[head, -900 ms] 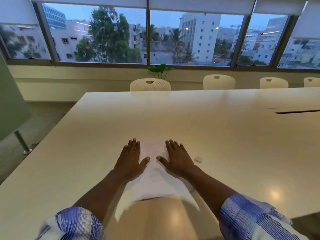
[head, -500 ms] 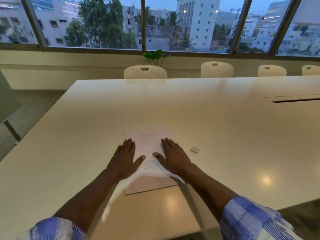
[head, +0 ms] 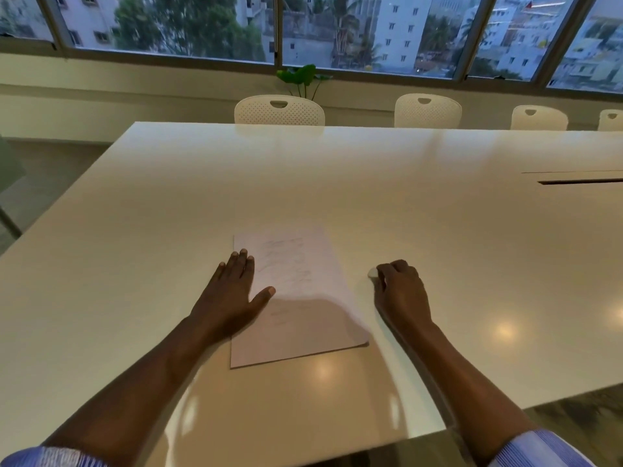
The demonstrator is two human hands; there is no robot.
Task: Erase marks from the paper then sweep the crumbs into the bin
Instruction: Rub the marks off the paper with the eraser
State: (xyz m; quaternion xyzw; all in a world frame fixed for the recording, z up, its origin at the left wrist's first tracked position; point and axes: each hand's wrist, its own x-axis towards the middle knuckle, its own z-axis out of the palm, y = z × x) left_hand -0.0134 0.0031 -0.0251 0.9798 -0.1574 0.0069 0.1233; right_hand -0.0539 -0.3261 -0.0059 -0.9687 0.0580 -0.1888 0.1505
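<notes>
**Current state.** The paper (head: 303, 318) lies flat on the table (head: 337, 183), on its near side, with faint pencil marks (head: 286, 261) on its far half. The left hand (head: 232, 294) rests palm down on the paper's left edge, fingers straight and thumb spread. The right hand (head: 399, 291) is just right of the sheet, its fingers curled round the eraser (head: 372, 273) at the table surface. Whether the eraser is lifted cannot be told.

**Hazards.**
1. Creasing. Only the left edge is pinned, so strokes driven toward the left hand would probably buckle the sheet. Strokes directed away from that hand should keep it taut.
2. Lost grip. The eraser is small and mostly covered by the fingertips (only one pale end shows). A shallow pinch may let it roll out under pressure.
3. Crumb scatter. The table is glossy, so swept crumbs are likely to skid past the near edge.
4. Bin location. No bin is in view, and it must be found before sweeping.
</notes>
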